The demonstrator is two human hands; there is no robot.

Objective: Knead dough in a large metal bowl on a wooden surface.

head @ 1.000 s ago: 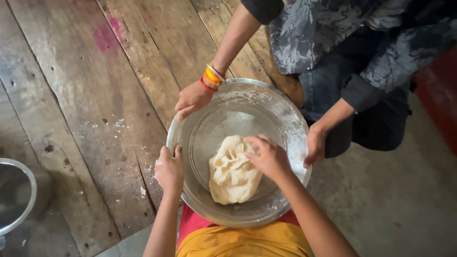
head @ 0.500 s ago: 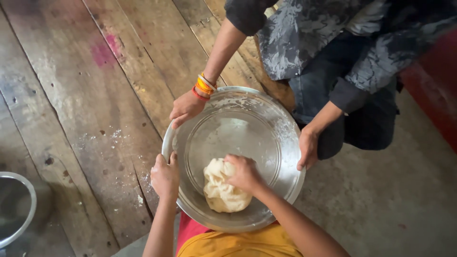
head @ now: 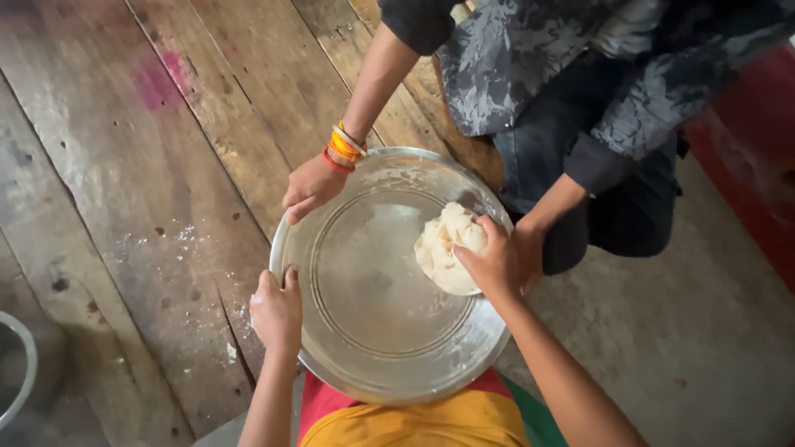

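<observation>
Cloth at the bottom edge first: yellow-orange fabric with a red strip above it and a bit of green to its right, tucked under the near rim of the steel tray.

Left hand sits on the tray's near-left rim, fingers curled over the edge, thumb on the inside. I read it as gripping the rim.

Right hand is further in, on the right side of the tray, closed around the lump of dough. Fingers wrap the dough's right side; palm side is hidden from me, so I can't tell how hard it is pressing.

Dough is pale, lumpy, lying inside the tray against its right wall, touching the metal. Rest of the tray floor is bare and shiny, with a light floury smear near the far rim.

Second person, across the tray: one hand on the far-left rim, fingers over the edge, orange, red and white bangles at the wrist. Their other hand is at the right rim, just behind my right hand and mostly hidden by it; can't tell its grip.

Beyond that, the person crouches in a dark grey patterned garment.

Under all of it: worn wooden planks with a pink stain and flour specks left of the tray. Edge of another metal vessel at the lower left, well apart.
</observation>
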